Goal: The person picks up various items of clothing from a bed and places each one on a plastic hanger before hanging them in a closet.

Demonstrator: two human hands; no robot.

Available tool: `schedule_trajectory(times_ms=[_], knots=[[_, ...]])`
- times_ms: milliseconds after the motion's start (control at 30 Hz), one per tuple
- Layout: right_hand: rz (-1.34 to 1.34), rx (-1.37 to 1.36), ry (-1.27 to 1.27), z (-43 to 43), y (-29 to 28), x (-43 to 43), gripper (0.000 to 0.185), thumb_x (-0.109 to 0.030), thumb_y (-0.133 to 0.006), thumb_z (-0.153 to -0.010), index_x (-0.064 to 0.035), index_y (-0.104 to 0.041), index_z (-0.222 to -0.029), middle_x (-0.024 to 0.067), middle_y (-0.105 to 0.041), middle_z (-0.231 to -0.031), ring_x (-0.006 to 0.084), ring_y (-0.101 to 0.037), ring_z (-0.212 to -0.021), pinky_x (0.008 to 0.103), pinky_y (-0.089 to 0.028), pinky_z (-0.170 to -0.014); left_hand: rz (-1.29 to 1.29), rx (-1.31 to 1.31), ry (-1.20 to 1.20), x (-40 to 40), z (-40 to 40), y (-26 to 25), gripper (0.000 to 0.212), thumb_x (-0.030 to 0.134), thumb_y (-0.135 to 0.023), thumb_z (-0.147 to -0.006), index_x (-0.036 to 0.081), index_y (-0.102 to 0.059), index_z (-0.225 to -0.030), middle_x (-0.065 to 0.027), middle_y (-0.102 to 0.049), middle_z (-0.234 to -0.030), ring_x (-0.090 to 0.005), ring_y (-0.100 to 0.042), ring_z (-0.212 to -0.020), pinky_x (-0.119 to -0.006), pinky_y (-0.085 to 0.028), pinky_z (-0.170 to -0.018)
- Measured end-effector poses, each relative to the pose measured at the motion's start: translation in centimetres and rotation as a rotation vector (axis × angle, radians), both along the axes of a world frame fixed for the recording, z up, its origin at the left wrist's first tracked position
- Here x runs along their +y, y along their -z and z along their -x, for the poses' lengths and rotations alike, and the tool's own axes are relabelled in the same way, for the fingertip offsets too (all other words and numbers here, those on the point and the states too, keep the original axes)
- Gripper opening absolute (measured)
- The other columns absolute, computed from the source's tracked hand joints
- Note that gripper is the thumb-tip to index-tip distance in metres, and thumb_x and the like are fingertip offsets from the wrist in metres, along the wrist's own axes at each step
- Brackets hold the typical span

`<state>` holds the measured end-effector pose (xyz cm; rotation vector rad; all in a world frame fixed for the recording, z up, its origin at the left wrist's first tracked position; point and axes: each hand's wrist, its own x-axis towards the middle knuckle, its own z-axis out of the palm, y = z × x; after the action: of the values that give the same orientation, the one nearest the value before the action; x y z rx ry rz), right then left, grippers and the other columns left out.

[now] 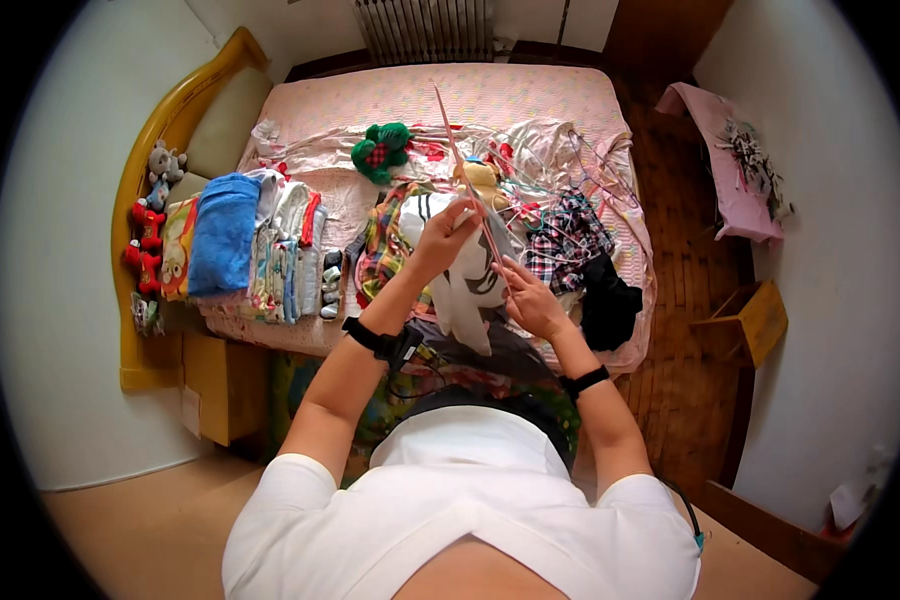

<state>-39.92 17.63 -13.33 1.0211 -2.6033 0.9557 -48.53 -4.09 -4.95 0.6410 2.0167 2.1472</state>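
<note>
My left hand point(448, 231) and my right hand point(531, 300) grip a long, slim pink object point(450, 131) seen nearly edge-on. It slants up and away over the bed; its exact kind is unclear. Below and between the hands is a white garment point(457, 289) with a dark print, and I cannot tell whether it is also held. Left of it lies a yellow, red and green plaid garment point(388, 232). A tan plush toy point(482, 178) sits just beyond my hands, and a green plush toy point(381, 152) is farther back.
Folded textiles stand at left, including a blue one point(225, 232), beside rolled items point(331, 281). At right lie several thin hangers point(562, 199), a checked garment point(566, 251) and a black garment point(611, 307). The bed point(532, 86) meets a yellow headboard point(139, 195); a wooden stool point(754, 322) stands right.
</note>
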Motion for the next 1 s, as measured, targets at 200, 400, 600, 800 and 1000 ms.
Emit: schedule_trajectory(times_ms=[200, 400, 600, 800, 1000], knots=[[0.456, -0.518, 0.155, -0.3, 2.9, 2.2, 0.054, 0.005, -0.052, -0.077, -0.0003, -0.057, -0.130, 0.0157, -0.059, -0.133, 0.0320, -0.048, -0.134, 0.0397, -0.034, -0.115, 0.181, 0.074, 0.024, 1.3, -0.9, 2.8, 0.006, 0.008, -0.053, -0.103, 0.003, -0.056, -0.105, -0.0015, -0.055, -0.099, -0.0092, -0.048, -0.090, -0.023, -0.041, -0.082], [1.161, -0.934, 0.096, 1.9, -7.2, 3.2, 0.084, -0.070, -0.033, -0.098, -0.0031, -0.038, -0.148, 0.0139, -0.064, -0.123, 0.0234, -0.062, -0.115, 0.0385, -0.046, -0.101, 0.505, 0.475, -0.063, 2.0, -2.6, 3.5, 0.021, 0.005, -0.055, -0.093, 0.010, -0.060, -0.113, -0.0139, -0.067, -0.096, -0.0366, -0.066, -0.088, -0.044, -0.053, -0.071], [0.855, -1.074, 0.061, 1.5, -14.4, 2.2, 0.079, -0.025, -0.068, -0.091, 0.0051, -0.025, -0.151, 0.0203, -0.068, -0.112, 0.0242, -0.069, -0.104, 0.0313, -0.054, -0.088, 1.016, 0.648, -0.004, 2.3, -3.4, 5.2, 0.034, 0.005, -0.057, -0.086, 0.017, -0.059, -0.118, -0.0119, -0.059, -0.082, -0.0342, -0.065, -0.074, -0.045, -0.051, -0.063], [1.165, -1.172, 0.059, -1.0, -10.4, 2.1, 0.050, 0.004, -0.052, -0.087, 0.0013, -0.053, -0.138, 0.0124, -0.070, -0.097, 0.0118, -0.062, -0.071, 0.0233, -0.051, -0.067, 0.625, 0.235, -0.222, 0.1, -4.8, 7.5, 0.025, 0.008, -0.056, -0.097, 0.010, -0.062, -0.122, -0.0086, -0.069, -0.085, -0.0261, -0.066, -0.068, -0.037, -0.047, -0.059], [0.598, -0.566, 0.342, -3.8, -5.9, -0.7, 0.045, -0.009, -0.073, -0.086, 0.0000, -0.061, -0.128, 0.0046, -0.069, -0.107, 0.0118, -0.060, -0.077, 0.0246, -0.048, -0.068, 0.155, -0.133, -0.140, 1.5, -8.5, 2.1, 0.042, 0.019, -0.050, -0.104, 0.006, -0.049, -0.144, -0.0124, -0.065, -0.122, -0.0188, -0.063, -0.109, -0.034, -0.047, -0.094]])
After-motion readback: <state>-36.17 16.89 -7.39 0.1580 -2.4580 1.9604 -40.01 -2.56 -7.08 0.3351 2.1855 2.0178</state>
